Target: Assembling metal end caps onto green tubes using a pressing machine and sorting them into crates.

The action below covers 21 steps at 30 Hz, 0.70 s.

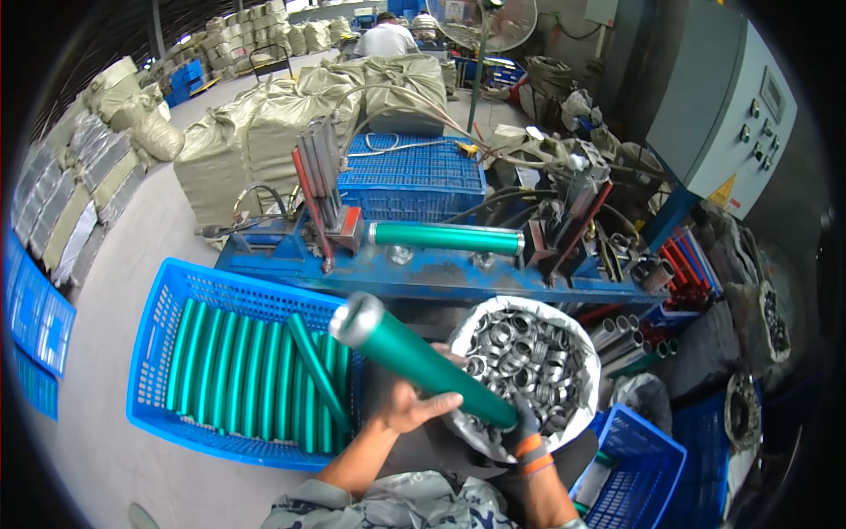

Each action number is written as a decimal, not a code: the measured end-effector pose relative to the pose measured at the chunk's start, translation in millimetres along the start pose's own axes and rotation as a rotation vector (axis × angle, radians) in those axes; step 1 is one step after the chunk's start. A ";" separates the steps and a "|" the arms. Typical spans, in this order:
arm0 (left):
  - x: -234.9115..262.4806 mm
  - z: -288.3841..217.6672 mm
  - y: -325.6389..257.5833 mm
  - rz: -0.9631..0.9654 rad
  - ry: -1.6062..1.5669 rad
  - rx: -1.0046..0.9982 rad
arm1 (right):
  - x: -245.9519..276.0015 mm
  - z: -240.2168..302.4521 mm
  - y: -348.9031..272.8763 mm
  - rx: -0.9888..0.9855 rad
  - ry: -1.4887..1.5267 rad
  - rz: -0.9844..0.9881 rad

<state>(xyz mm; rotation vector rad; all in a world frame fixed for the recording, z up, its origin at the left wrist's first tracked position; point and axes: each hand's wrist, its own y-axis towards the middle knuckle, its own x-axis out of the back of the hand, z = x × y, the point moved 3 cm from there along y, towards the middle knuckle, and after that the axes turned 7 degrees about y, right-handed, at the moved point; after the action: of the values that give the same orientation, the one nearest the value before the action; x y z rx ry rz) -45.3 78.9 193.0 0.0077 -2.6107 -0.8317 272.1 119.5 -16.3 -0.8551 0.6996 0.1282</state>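
A green metal tube [427, 363] slants across in front of me, with a silver ring [358, 319] on its raised far end, slightly blurred. My left hand [414, 407] is closed around its middle, thumb along the near side and fingertips showing beyond it. At the low end, my right hand [525, 430], in a grey and orange glove, grips the tube; part of its fingers is hidden. Beneath lies a white sack [592, 370] full of loose silver rings [527, 353]. Another green tube [445, 236] rests across the blue machine bench [397, 280] between two upright clamps.
To the left, a blue crate [238, 448] holds several green tubes [231, 370]. A smaller blue crate [656, 472] stands at lower right. A grey control box [718, 106] overhangs the bench's right end. Wrapped bales [264, 150] stand behind; a person [386, 40] is far back.
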 end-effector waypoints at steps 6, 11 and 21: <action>82.2 43.4 -24.1 -0.684 -0.792 0.445 | -151.8 140.5 24.3 0.310 -0.426 0.482; 130.7 58.4 -22.5 -0.847 -0.904 0.483 | -296.6 229.7 111.2 0.732 -0.909 0.368; 120.7 111.6 -1.0 -0.873 -1.051 0.490 | -286.1 273.0 273.8 1.335 -2.049 -0.348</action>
<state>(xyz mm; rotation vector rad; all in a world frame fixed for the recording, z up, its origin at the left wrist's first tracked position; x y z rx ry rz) -198.3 125.1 154.2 1.2192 -3.7932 -0.4160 89.6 547.8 104.4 0.6610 -1.2626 0.1211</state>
